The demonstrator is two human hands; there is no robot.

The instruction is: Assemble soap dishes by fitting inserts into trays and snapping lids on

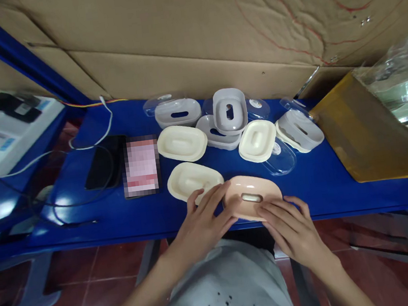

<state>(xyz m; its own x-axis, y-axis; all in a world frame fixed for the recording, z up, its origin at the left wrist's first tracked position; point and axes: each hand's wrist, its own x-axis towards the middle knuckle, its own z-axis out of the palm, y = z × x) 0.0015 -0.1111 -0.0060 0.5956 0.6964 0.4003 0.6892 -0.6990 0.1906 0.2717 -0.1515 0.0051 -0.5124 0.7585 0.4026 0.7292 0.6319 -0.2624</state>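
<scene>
A shiny peach plastic dish with an oval slot is at the table's front edge, held between both hands. My left hand grips its left end, fingers across the rim. Around the right end, my right hand closes with its fingertips near the slot. A pale part shows through the slot. Touching or nearly touching my left fingers is a cream dish with a raised middle. Farther back lie another cream dish and a smaller-looking one.
Grey slotted dishes and clear lids lie along the back of the blue table. A phone and cables are at left, beside a power strip. An open carton with bagged parts stands at right.
</scene>
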